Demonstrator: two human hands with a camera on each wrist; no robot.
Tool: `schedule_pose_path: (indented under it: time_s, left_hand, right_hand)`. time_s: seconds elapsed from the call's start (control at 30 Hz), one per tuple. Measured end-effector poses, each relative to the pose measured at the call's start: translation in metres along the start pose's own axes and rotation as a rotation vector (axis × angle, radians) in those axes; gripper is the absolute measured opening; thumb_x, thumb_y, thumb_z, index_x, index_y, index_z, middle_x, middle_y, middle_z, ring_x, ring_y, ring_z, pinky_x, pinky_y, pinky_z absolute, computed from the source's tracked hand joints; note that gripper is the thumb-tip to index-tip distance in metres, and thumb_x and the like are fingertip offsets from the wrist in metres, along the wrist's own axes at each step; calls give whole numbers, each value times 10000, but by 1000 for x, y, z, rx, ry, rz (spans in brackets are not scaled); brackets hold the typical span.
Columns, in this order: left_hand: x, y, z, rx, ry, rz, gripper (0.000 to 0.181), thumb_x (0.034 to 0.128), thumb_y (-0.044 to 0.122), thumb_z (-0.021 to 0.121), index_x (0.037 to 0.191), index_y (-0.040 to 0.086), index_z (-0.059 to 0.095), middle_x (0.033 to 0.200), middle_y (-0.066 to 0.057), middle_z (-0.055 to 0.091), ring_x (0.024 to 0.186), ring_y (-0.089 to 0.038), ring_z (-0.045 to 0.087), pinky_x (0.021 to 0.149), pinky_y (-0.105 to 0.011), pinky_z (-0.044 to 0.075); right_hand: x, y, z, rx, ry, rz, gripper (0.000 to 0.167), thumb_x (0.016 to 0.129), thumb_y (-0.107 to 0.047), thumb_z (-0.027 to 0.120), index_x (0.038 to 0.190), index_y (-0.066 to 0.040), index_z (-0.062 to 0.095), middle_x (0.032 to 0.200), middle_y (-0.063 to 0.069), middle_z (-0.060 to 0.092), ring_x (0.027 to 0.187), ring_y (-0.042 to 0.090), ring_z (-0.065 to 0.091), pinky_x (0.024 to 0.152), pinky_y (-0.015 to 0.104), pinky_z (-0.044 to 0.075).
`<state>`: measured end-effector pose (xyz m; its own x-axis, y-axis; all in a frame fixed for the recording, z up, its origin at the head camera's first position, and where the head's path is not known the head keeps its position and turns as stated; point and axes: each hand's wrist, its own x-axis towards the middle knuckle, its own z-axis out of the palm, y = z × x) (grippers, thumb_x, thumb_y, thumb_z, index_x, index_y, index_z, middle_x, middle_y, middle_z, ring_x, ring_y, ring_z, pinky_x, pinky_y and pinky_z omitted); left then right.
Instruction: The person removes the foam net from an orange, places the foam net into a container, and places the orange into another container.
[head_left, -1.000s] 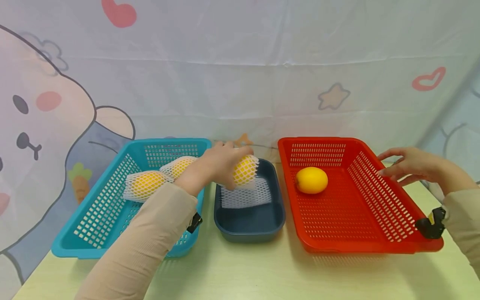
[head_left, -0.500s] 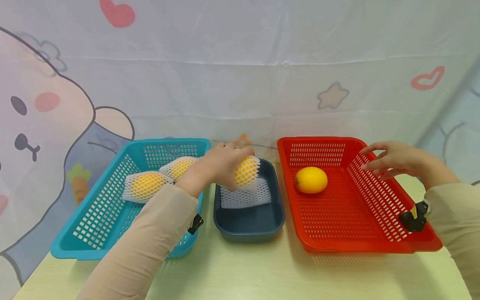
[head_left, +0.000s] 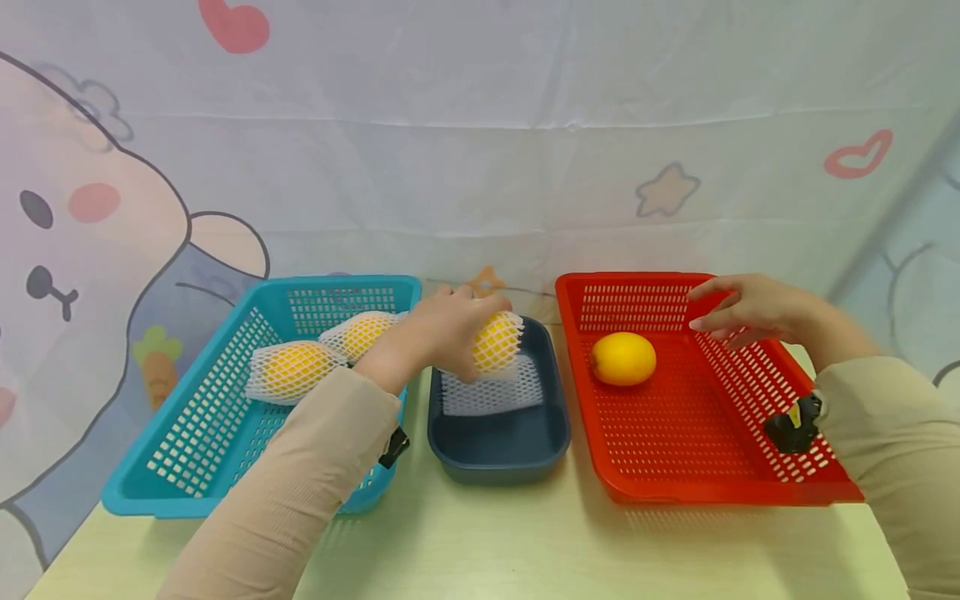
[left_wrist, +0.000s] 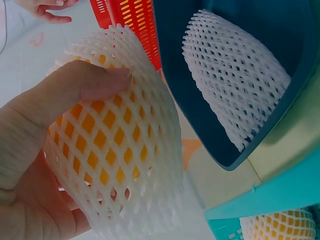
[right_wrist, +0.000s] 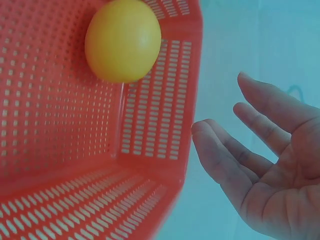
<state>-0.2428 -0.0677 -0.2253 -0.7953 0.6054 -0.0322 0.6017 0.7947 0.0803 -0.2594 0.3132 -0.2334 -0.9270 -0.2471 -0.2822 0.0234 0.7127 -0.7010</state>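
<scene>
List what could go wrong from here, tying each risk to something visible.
The left hand grips the foam sleeve around a yellow fruit, so the fruit might slide out. The right hand, near the red basket, might bump its rim and set the bare fruit rolling.

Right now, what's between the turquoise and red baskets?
In the head view, a dark tray holding a white foam net stands between the turquoise basket and the red basket; the left hand holds a netted fruit near the tray.

Open air between hands [head_left: 450, 329] [head_left: 761, 308], red basket's left wall [head_left: 582, 375] below, yellow fruit [head_left: 624, 359] just inside
</scene>
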Motion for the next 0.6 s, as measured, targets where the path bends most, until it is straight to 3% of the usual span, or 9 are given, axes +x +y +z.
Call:
schedule_pose_path:
  time_s: [0.6]
  left_hand:
    - [3, 1, 4, -15, -8, 11, 781, 675, 199, 773, 1362, 216, 400, 1295, -173, 451, 1088, -377, 437, 734, -457, 467]
  right_hand:
    - [22, -32, 28, 51, -11, -56, 619, 872, -207, 655, 1367, 21, 362, 1184, 227, 511, 797, 185, 580, 751, 361, 528]
